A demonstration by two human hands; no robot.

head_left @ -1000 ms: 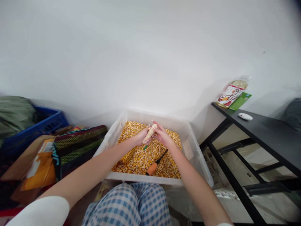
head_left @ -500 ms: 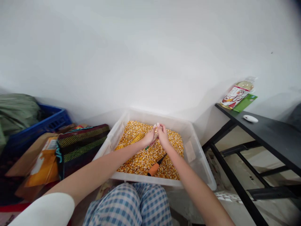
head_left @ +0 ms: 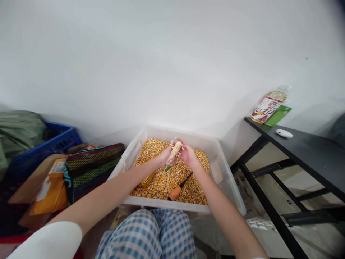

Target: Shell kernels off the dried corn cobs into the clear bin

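Observation:
In my left hand (head_left: 165,157) is a corn cob (head_left: 174,153), mostly bare and pale, tilted with its top end away from me. My right hand (head_left: 188,154) is at the cob's upper end, fingers curled behind it, with a few loose kernels by the fingertips. Both hands are above a translucent plastic bin (head_left: 218,158) holding a thick layer of yellow corn kernels (head_left: 159,187). Partly hidden under my left forearm is a yellow ear of corn (head_left: 148,178). A tool with an orange handle (head_left: 175,193) and dark shaft lies on the kernels. Something small and green (head_left: 167,168) shows below the cob.
To the right stands a black table (head_left: 309,147) with a bottle (head_left: 269,106), a green packet (head_left: 279,115) and a white oval object (head_left: 284,133). At left are a blue crate (head_left: 63,138), cardboard (head_left: 35,176) and a mesh bag (head_left: 94,165). A white wall rises behind the bin.
My hands have moved slightly apart and turned, so the pale cob that they covered now shows between them. My left forearm has shifted a little to the left.

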